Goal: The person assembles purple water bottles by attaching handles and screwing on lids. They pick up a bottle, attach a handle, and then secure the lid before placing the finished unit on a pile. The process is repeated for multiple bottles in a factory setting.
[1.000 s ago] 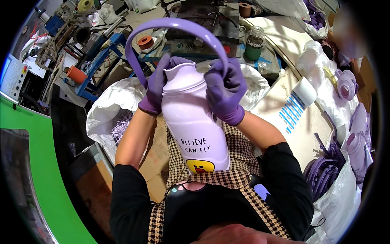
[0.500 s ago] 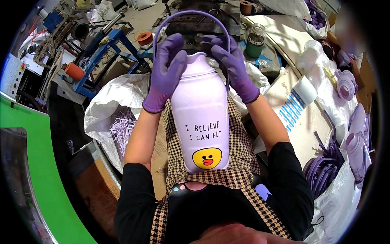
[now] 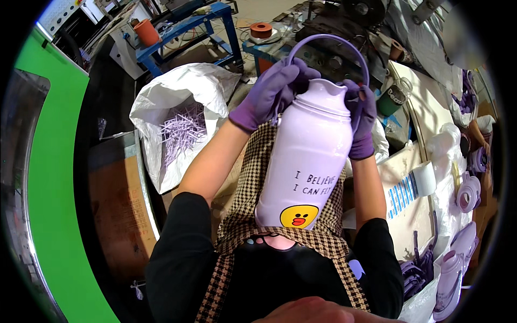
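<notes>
Flask: lilac plastic body, tall, tilted, base resting against the person's apron at the chest, neck pointing away; a yellow cartoon face and dark lettering on the side that shows

Handle: thin lilac hoop arching over the neck, its two ends down at the shoulders of the flask

Step in hand, as judged: seating the handle ends at the neck. The next move would call for steady pressing on both sides at once, with the flask braced against the body so it does not slip

Left hand: purple glove, grip curled and pressed over the left shoulder of the flask where the handle end meets it

Right hand: purple glove, grip closed flat along the right side of the neck, over the other handle end

Both grips sit at the top; the body hangs below them

Surroundings: white sack of lilac strips on the floor to the left; worktop to the right with more lilac parts; blue stand beyond
</notes>
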### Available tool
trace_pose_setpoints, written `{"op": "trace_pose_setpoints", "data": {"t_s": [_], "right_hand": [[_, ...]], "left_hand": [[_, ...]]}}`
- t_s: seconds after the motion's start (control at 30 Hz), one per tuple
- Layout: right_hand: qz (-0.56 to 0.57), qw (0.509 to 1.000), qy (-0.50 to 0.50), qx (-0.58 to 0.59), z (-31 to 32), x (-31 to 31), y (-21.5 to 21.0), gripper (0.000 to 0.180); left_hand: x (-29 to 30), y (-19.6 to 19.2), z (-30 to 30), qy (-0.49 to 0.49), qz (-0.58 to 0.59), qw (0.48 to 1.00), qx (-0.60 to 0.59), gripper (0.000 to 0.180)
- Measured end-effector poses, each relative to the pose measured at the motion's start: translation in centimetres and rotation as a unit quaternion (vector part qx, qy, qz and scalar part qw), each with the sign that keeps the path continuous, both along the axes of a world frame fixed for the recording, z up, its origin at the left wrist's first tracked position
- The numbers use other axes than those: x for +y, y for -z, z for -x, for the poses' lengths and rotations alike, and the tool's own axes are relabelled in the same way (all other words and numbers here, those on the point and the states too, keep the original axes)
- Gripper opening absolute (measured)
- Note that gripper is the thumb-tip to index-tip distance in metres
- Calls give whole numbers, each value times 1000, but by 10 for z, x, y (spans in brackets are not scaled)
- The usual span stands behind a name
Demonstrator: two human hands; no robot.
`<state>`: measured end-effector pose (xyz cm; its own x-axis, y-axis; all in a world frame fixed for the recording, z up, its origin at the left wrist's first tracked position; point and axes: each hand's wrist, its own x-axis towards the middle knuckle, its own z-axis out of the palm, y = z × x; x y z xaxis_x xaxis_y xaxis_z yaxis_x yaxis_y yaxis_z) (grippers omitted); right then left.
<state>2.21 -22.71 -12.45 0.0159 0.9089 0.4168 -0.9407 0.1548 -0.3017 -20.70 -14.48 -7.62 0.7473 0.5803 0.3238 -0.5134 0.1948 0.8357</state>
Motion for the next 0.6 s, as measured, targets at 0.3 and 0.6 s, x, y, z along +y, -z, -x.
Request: {"op": "trace_pose_setpoints", "data": {"t_s": [0.3,0.6], "right_hand": [[61,987,115,-92,11,-12,-3,52],[3,999,-18,-27,15,-2,6,56]], "left_hand": [[-22,-34,-1,-175,-53,979,90,38],[-44,-28,17,-269,-626,730,-49,21]]}}
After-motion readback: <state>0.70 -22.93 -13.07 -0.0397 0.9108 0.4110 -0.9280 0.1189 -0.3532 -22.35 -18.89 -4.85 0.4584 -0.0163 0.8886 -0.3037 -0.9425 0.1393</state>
